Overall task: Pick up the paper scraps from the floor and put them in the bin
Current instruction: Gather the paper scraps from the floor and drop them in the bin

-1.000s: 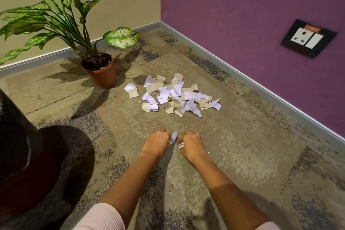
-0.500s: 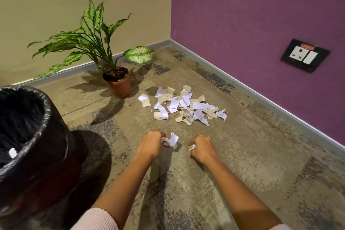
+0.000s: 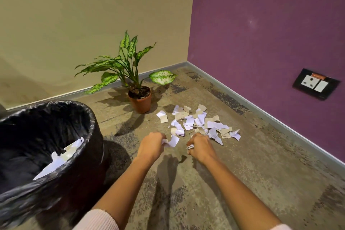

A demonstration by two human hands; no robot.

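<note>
A heap of white and tan paper scraps [image 3: 198, 123] lies on the carpet near the room's corner. My left hand [image 3: 152, 145] is fisted around white scraps, one piece [image 3: 172, 141] sticking out to the right. My right hand [image 3: 200, 147] grips a small wad of white scraps [image 3: 190, 147] just in front of the heap. Both hands hover above the floor. The bin [image 3: 93, 129], lined with a black bag, stands at the left and holds several scraps [image 3: 59, 158].
A potted plant [image 3: 140, 99] in a terracotta pot stands behind the heap by the beige wall. The purple wall [image 3: 270, 33] on the right carries a wall socket [image 3: 315, 84]. Patterned carpet [image 3: 252, 173] spreads around my arms.
The view has risen and pulled back, bringing the bin's open top and the scraps inside it into sight. Both hands lifted off the carpet, each still gripping scraps.
</note>
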